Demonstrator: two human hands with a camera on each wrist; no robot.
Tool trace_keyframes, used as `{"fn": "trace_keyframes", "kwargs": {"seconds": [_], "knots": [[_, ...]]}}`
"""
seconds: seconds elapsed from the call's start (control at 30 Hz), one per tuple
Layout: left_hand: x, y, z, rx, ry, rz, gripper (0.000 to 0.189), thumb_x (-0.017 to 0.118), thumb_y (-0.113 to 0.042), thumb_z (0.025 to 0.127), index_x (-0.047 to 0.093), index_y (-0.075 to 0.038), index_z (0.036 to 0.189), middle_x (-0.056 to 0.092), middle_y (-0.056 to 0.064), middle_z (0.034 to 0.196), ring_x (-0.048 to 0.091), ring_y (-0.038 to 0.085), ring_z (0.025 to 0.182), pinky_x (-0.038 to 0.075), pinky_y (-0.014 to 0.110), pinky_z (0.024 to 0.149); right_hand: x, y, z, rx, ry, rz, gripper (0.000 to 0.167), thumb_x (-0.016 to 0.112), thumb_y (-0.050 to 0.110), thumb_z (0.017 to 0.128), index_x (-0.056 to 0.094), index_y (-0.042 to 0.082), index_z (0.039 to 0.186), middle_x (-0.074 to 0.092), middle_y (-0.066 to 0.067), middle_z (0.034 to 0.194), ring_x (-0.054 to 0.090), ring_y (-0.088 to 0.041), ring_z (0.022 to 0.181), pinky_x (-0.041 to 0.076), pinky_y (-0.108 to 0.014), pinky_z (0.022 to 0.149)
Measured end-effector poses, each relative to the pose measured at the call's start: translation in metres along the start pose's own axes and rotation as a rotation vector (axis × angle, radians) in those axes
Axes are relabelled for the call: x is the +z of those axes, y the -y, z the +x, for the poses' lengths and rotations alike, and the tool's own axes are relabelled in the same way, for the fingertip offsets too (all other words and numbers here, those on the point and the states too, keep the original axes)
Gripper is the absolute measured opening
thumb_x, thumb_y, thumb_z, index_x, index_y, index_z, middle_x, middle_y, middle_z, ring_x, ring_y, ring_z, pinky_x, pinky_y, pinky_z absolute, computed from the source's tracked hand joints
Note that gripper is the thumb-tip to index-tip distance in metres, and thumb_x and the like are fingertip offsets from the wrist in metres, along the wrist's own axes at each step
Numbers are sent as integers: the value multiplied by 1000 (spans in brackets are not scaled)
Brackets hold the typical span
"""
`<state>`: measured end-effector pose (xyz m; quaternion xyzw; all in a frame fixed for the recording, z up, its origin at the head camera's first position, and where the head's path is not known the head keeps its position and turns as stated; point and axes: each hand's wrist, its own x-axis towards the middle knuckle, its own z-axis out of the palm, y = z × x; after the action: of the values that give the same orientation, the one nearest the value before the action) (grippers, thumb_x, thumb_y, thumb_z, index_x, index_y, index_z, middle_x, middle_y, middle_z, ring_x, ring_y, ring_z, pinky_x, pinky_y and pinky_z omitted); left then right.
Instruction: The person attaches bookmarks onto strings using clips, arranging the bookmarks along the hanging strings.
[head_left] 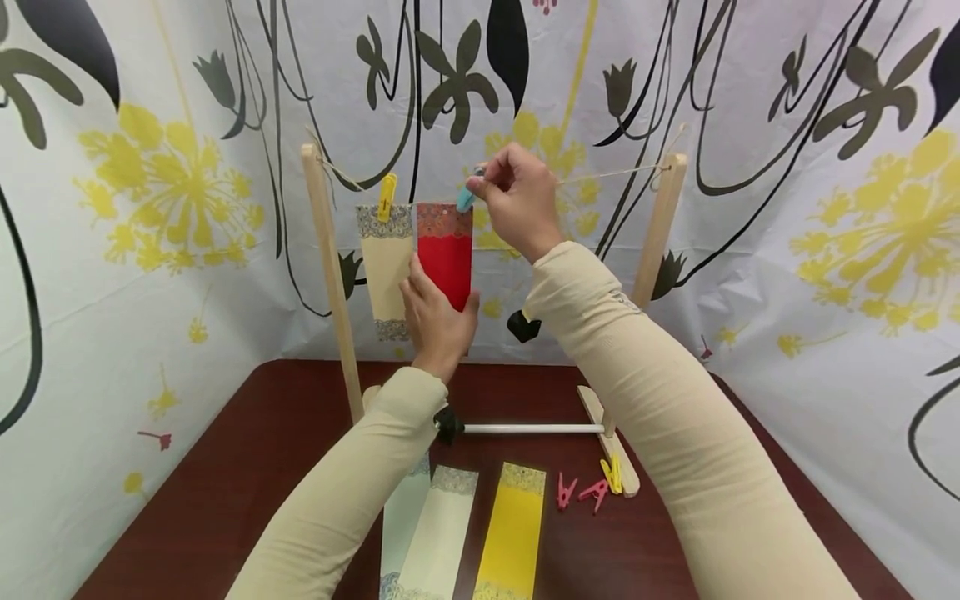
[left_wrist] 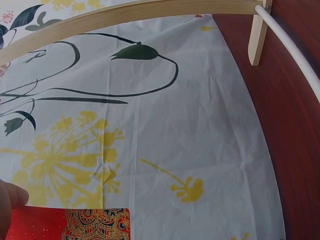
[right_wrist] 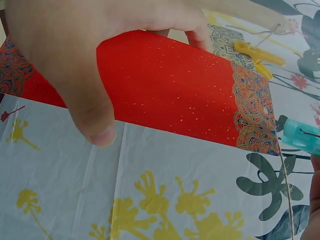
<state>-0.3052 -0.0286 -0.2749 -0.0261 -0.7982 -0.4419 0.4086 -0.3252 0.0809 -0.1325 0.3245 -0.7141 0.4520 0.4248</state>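
Note:
My left hand point(head_left: 438, 321) holds a red card point(head_left: 450, 262) with patterned ends, thumb along one long edge and fingers at the other. Between thumb and fingertips my right hand point(head_left: 521, 196) pinches a light blue clothespin point(right_wrist: 301, 135) at the card's top right corner. That corner lies at the string point(right_wrist: 286, 182). Just left of it hangs a cream card point(head_left: 386, 279) with patterned ends, clipped by a yellow clothespin point(head_left: 386, 198). In the left wrist view only a fingertip point(left_wrist: 17, 195) and one end of the red card show.
Two wooden posts point(head_left: 330, 275) carry the string, with a white rod point(head_left: 532, 428) low between them. On the dark red table point(head_left: 225, 467) lie a yellow card point(head_left: 512, 525), a white card point(head_left: 442, 533), a pale blue-green card point(head_left: 401, 517), two pink clothespins point(head_left: 594, 493) and a yellow one point(head_left: 613, 473).

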Motion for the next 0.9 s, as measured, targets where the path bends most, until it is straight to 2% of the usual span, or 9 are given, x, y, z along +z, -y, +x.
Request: {"fn": "trace_keyframes", "kwargs": {"seconds": [0.27, 0.5, 0.9], "knots": [[-1, 1, 2, -5, -1, -3, 93, 72, -30, 85, 13, -3, 151, 37, 23, 136, 46, 37, 118, 42, 52, 94, 8, 0, 6, 27, -7, 20, 33, 73, 1, 84, 45, 6, 68, 67, -14, 83, 70, -15, 90, 52, -23, 79], [-1, -1, 7, -19, 4, 6, 93, 72, -31, 85, 13, -3, 151, 37, 24, 136, 45, 38, 118, 41, 52, 95, 15, 3, 10, 37, -28, 50, 35, 71, -2, 85, 43, 6, 65, 66, -16, 83, 70, -16, 91, 52, -22, 79], [2, -1, 10, -24, -11, -7, 92, 73, -29, 85, 13, -2, 151, 37, 24, 138, 44, 40, 119, 39, 53, 97, 25, 0, 14, 2, -24, -30, 39, 74, 2, 84, 42, 9, 63, 69, -13, 81, 70, -14, 90, 51, -19, 75]]}}
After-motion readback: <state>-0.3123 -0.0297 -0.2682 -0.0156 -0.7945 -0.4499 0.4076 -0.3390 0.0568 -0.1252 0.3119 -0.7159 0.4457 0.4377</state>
